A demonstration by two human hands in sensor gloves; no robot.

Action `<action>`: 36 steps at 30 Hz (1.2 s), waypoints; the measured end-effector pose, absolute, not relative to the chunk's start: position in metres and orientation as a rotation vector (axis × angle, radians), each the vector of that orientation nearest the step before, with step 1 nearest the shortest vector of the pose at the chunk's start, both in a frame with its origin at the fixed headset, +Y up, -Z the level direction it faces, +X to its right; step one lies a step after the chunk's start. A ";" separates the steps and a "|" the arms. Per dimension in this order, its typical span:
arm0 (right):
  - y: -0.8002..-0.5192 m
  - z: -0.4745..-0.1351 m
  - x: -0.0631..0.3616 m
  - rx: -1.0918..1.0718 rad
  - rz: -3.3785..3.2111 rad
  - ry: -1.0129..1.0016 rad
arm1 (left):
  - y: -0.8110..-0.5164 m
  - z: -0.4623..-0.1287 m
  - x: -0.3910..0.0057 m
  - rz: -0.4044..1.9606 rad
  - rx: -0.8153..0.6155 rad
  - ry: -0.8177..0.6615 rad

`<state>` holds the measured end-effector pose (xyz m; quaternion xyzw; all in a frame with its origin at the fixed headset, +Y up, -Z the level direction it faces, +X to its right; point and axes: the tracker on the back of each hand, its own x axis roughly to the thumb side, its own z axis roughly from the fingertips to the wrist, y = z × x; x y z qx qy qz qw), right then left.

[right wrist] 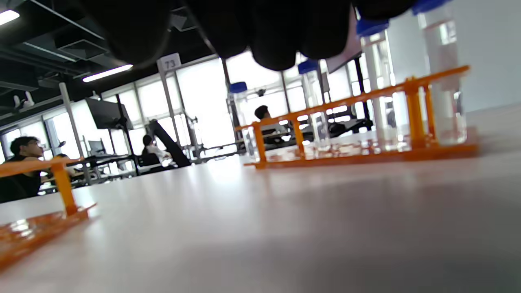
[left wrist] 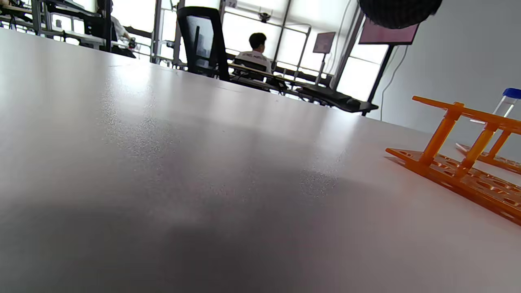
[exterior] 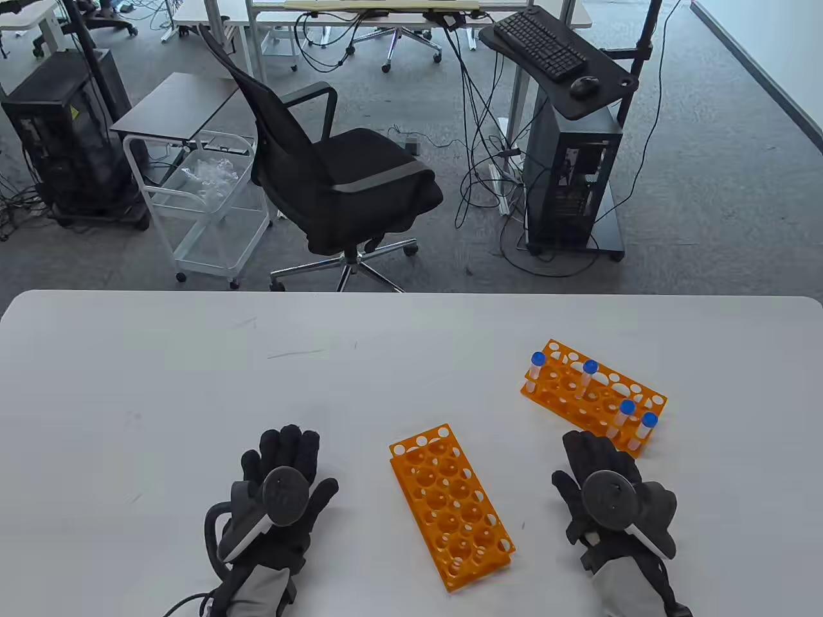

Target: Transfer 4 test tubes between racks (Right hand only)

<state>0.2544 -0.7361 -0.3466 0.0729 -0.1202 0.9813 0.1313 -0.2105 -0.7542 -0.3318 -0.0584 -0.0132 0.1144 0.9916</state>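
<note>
Test tubes (exterior: 625, 416) stand upright, blue caps up, in the far rack (exterior: 595, 395); both hands rest flat, holding nothing.

overhead table view, low tabletop wrist views

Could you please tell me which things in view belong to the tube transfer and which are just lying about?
Job:
right hand
far rack
four blue-capped tubes, e.g.
empty near rack

Bystanders:
left hand, resting flat
office chair
white cart
keyboard
</note>
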 end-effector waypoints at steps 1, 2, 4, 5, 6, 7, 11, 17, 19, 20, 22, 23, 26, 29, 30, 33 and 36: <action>-0.736 -0.347 0.254 0.214 2.849 -0.348 | -0.754 -0.332 -0.211 0.230 -0.117 -0.026; -0.736 -0.346 0.253 0.219 2.849 -0.347 | -0.755 -0.332 -0.211 0.234 -0.121 -0.027; -0.737 -0.346 0.251 0.226 2.848 -0.347 | -0.756 -0.333 -0.211 0.234 -0.122 -0.028; -0.737 -0.346 0.251 0.228 2.846 -0.345 | -0.756 -0.333 -0.211 0.233 -0.124 -0.029; -0.737 -0.346 0.251 0.229 2.844 -0.345 | -0.756 -0.333 -0.211 0.232 -0.123 -0.028; -0.737 -0.346 0.251 0.229 2.844 -0.343 | -0.756 -0.333 -0.211 0.233 -0.123 -0.029; -0.737 -0.346 0.250 0.230 2.848 -0.341 | -0.755 -0.332 -0.210 0.239 -0.126 -0.031; -0.734 -0.345 0.251 0.222 2.840 -0.358 | -0.754 -0.332 -0.211 0.250 -0.118 -0.035; -0.732 -0.345 0.252 0.217 2.818 -0.366 | -0.753 -0.331 -0.211 0.253 -0.115 -0.036; -0.730 -0.344 0.252 0.214 2.805 -0.371 | -0.753 -0.331 -0.211 0.254 -0.114 -0.036; -0.725 -0.343 0.252 0.213 2.784 -0.389 | -0.753 -0.331 -0.211 0.257 -0.114 -0.037; -0.723 -0.343 0.252 0.212 2.775 -0.397 | -0.753 -0.331 -0.211 0.259 -0.113 -0.038; -0.711 -0.343 0.254 0.206 2.741 -0.450 | -0.753 -0.331 -0.210 0.267 -0.110 -0.050; -0.699 -0.345 0.259 0.182 2.710 -0.494 | -0.753 -0.332 -0.210 0.273 -0.105 -0.056; -0.695 -0.347 0.260 0.177 2.715 -0.513 | -0.753 -0.332 -0.210 0.276 -0.105 -0.057; -0.682 -0.353 0.266 0.175 2.752 -0.559 | -0.753 -0.331 -0.210 0.286 -0.110 -0.059; -0.670 -0.361 0.272 0.159 2.751 -0.588 | -0.753 -0.331 -0.210 0.288 -0.108 -0.058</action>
